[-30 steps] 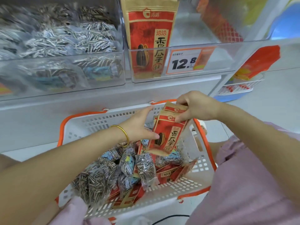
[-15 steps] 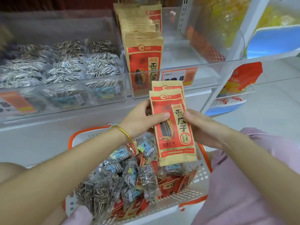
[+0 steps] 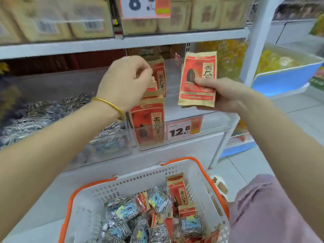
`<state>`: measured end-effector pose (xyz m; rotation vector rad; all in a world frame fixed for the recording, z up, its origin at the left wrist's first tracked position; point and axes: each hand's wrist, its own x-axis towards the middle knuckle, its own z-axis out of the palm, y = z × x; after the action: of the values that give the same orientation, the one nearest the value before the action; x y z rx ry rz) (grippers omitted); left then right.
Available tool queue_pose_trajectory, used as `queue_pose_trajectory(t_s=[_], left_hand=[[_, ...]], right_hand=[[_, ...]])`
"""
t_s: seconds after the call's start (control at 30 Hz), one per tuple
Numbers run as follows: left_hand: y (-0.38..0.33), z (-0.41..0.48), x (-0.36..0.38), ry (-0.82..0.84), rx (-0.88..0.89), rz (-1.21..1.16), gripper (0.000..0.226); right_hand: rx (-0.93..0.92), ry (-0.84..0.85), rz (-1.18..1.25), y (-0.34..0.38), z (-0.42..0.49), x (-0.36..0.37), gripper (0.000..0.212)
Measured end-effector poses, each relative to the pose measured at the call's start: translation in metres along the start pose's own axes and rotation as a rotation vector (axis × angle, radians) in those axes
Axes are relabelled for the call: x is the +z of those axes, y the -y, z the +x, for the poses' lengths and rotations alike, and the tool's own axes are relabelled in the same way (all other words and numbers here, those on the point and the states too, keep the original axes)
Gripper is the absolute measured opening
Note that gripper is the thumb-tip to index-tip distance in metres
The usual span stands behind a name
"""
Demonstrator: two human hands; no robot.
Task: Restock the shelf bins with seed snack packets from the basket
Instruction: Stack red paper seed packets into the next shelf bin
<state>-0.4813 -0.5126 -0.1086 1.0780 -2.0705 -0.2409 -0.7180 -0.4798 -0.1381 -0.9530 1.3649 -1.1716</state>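
shelf (image 3: 122, 41), left grip (image 3: 126, 81) pinching binned packet (image 3: 160, 76), loose packet (image 3: 198, 71) above right grip (image 3: 220, 95)

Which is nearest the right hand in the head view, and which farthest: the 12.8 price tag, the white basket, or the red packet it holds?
1. The red packet: gripped by the right hand, so touching it.
2. The 12.8 price tag: on the bin front just below the hand, slightly to its left.
3. The white basket: lowest in view, down near the person's lap.
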Motion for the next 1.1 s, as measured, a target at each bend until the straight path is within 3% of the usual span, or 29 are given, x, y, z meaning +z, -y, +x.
queue_pose_trajectory(t_s=[0.07, 0.2, 0.3, 0.37, 0.57, 0.73, 0.93, 1.1], left_hand=[[0.014, 0.015, 0.004, 0.111, -0.014, 0.147, 0.044], [0.030, 0.038, 0.018, 0.358, -0.086, 0.255, 0.069], [0.037, 0.048, 0.025, 0.478, -0.181, 0.340, 0.071], [0.042, 0.052, 0.028, 0.509, -0.221, 0.332, 0.055], [0.042, 0.058, 0.035, 0.514, -0.210, 0.308, 0.042], [0.046, 0.059, 0.034, 0.505, -0.235, 0.274, 0.041], [0.046, 0.059, 0.033, 0.503, -0.270, 0.241, 0.041], [0.046, 0.056, 0.030, 0.467, -0.271, 0.162, 0.039]], right_hand=[[0.032, -0.003, -0.099, -0.004, 0.046, 0.008, 0.034], [-0.005, 0.066, -0.167, -0.023, 0.112, 0.029, 0.095], [-0.023, 0.149, -0.158, -0.035, 0.142, 0.038, 0.080], [-0.024, 0.165, -0.347, -0.045, 0.150, 0.041, 0.073], [-0.077, 0.076, -0.763, -0.046, 0.154, 0.035, 0.089], [-0.111, -0.074, -0.626, -0.045, 0.172, 0.050, 0.083], [0.088, 0.039, -0.435, -0.049, 0.181, 0.056, 0.063], [0.139, 0.004, -0.375, -0.049, 0.179, 0.058, 0.060]])
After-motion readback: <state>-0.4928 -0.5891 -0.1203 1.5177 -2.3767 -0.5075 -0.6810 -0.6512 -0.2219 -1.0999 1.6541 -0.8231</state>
